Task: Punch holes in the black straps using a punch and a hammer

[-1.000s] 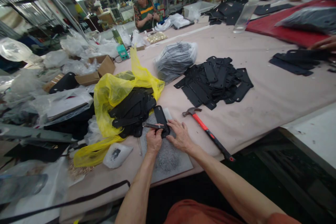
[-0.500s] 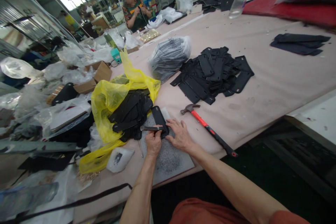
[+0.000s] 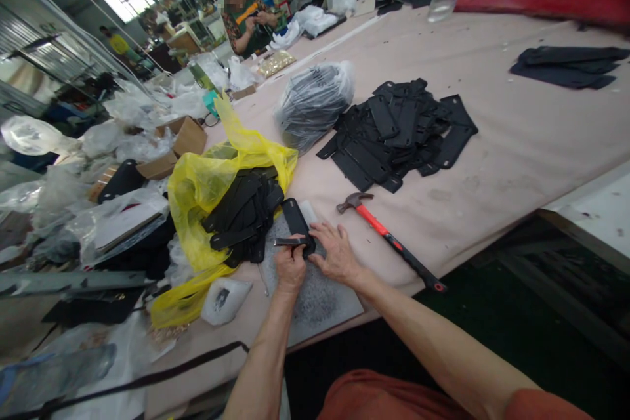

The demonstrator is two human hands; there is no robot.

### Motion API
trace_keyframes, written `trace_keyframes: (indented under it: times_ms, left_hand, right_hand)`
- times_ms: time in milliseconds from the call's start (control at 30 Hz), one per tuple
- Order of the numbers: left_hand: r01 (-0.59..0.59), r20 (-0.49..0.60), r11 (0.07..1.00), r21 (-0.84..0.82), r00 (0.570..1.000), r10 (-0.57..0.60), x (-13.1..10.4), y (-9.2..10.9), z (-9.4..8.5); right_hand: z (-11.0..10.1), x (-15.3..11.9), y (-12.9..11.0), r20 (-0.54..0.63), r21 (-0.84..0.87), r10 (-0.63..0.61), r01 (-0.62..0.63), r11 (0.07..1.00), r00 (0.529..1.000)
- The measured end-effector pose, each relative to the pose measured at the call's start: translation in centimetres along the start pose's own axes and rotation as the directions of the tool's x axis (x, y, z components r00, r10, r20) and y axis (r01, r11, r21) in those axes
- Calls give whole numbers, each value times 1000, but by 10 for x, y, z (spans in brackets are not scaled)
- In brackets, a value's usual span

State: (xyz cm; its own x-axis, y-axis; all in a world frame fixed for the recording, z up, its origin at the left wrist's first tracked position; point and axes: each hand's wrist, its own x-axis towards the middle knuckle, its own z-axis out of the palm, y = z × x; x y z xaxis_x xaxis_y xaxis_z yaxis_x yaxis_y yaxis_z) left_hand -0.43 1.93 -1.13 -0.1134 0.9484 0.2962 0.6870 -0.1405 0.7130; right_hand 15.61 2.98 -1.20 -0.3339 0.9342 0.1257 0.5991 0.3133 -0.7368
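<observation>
My left hand [image 3: 291,267] is closed on a metal tool [image 3: 288,242], which points left and lies across the lower end of a black strap piece [image 3: 295,218]. My right hand [image 3: 336,252] rests at the right edge of that piece, its fingertips touching it and its fingers partly spread. Under both hands is a grey speckled board [image 3: 319,298]. More black pieces [image 3: 246,210] fill an open yellow bag [image 3: 197,177] to the left. A hammer [image 3: 384,231] with a red and black handle lies to the right of my right hand.
Beyond the hammer lies a heap of black pieces [image 3: 398,131], beside a grey plastic-wrapped bundle [image 3: 315,105]. A small white bag [image 3: 226,300] sits left of the board. Across the table [image 3: 497,164], a person [image 3: 246,20] handles something small.
The metal tool has turned slightly in my left hand, and the lower end of the black piece looks more bent up. My right hand has barely moved. The whole view has shifted slightly.
</observation>
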Motion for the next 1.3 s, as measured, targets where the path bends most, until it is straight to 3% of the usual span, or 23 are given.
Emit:
trace_keyframes:
  times_ms: [233,333,400,533,667,733,800,833,900,967,1000,1033,1067,1133,1200,1233,1300]
  left_hand:
    - [-50,6,988,148,999,49,1,0,9]
    - [-50,22,985,164,999,47,2,1,8]
    - [-41,48,981,188,998,33,2,4,6]
    - [-18,88,968,249,996,-4,3,14,3]
    - [7,88,966,258,996,-31,3,20,1]
    - [1,86,971,240,996,-22,3,20,1]
    - [-8,83,975,220,997,-10,2,20,1]
    - [-11,78,977,211,997,-6,2,20,1]
    - [-10,64,981,195,998,-2,1,20,1]
    - [-10,50,984,177,999,1,0,20,0]
    - [-13,45,986,168,999,6,0,19,0]
    - [-19,39,987,159,999,13,-1,19,0]
    - [-26,32,988,154,999,22,-1,18,1]
    - [-42,11,988,150,999,40,-1,16,2]
    - [-52,-7,987,150,999,54,-1,14,3]
    - [-53,-11,987,149,998,55,-1,13,3]
    - [-50,-8,988,144,999,52,-2,13,4]
  right_hand:
    - [1,1,-4,27,-60,-18,19,998,999]
    - [-14,0,-4,52,-91,-51,56,994,997]
    - [-34,-5,2,8,-155,-50,51,987,999]
    - [-82,-23,27,-104,-411,141,-172,895,984]
    - [-108,-36,53,-14,-499,378,-334,800,926]
    - [-110,-38,57,44,-384,455,-405,829,889]
    - [-107,-40,55,121,-97,548,-539,837,828]
    - [-104,-41,52,202,96,584,-610,787,786]
    - [-98,-44,45,386,424,602,-714,557,699]
    - [-96,-46,35,496,543,605,-766,344,623]
    - [-99,-45,28,504,548,625,-780,302,596]
    - [-105,-43,18,477,546,648,-778,311,594]
    - [-115,-39,5,428,544,655,-756,364,623]
    - [-145,-27,-30,252,549,583,-611,571,772]
    - [-179,-14,-71,-47,520,376,-298,800,926]
    - [-194,-8,-90,-216,469,242,-117,876,946]
    - [-210,-2,-115,-514,314,54,129,941,856]
